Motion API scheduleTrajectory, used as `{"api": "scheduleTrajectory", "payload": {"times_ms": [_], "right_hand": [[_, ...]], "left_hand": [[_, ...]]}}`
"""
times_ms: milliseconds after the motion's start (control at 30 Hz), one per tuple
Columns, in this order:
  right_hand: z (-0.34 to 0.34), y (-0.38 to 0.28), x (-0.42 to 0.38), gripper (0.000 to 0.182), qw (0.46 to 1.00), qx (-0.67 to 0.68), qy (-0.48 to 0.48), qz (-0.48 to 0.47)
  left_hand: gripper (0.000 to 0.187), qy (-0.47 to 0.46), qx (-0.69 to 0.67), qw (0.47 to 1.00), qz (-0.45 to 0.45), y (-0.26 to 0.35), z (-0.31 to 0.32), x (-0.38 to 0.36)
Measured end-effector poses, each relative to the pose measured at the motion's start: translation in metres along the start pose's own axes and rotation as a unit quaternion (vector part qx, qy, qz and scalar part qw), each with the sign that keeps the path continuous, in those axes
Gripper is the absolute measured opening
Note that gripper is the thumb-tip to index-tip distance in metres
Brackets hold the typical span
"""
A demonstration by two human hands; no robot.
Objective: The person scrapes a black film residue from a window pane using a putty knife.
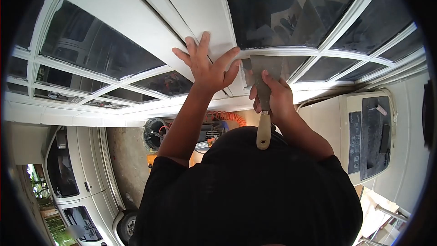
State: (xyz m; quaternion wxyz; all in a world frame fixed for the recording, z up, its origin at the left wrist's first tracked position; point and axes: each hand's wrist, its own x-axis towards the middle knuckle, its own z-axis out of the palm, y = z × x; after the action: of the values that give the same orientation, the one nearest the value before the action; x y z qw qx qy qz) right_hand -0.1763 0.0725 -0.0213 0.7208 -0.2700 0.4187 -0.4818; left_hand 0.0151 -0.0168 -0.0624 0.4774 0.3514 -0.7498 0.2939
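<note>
My left hand [205, 66] rests against the white door frame [200, 4] with its fingers spread, near the dark seam between two panels. My right hand [276, 93] grips a putty knife [264, 132] by its blade, the thumb on the flat metal and the other fingers behind. Its wide grey blade points up toward the window and overlaps the lower white crossbar. The pale handle, with a hole in its end, points down toward my black shirt. A large dark glass pane [273, 13] lies just above the blade, framed by white bars.
More white-framed panes [100, 41] extend to the left. A washing machine [371, 132] stands at right with a small pinkish item on top. Below are a coiled orange hose [232, 117] and a black bucket [155, 133]. A light-coloured vehicle [86, 164] is parked at lower left.
</note>
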Motion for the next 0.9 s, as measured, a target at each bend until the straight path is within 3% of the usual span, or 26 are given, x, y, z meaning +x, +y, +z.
{"api": "scheduleTrajectory", "payload": {"times_ms": [67,133,200,267,367,900], "right_hand": [[0.000,-0.004,0.003,0.036,1.000,-0.004,0.005,0.001],[-0.001,-0.008,0.007,0.037,1.000,-0.008,0.009,0.002],[-0.005,-0.008,0.009,0.034,1.000,-0.009,-0.005,0.007],[-0.004,-0.007,0.012,0.036,1.000,-0.010,0.003,0.007],[-0.003,-0.007,0.013,0.037,1.000,-0.009,0.019,0.001],[-0.004,-0.001,0.020,0.031,0.999,-0.009,0.038,0.007]], "left_hand": [[0.029,0.029,0.030,0.999,0.002,-0.002,0.014,-0.008],[0.026,0.052,0.086,0.991,0.084,-0.003,0.018,-0.008],[0.025,0.063,0.102,0.991,0.059,-0.001,0.022,-0.011],[0.027,0.085,0.113,0.984,0.106,-0.003,0.025,-0.011],[0.032,0.054,0.146,0.979,0.129,-0.003,0.020,-0.010],[0.044,0.034,0.196,0.971,0.136,-0.002,0.025,-0.012]]}}
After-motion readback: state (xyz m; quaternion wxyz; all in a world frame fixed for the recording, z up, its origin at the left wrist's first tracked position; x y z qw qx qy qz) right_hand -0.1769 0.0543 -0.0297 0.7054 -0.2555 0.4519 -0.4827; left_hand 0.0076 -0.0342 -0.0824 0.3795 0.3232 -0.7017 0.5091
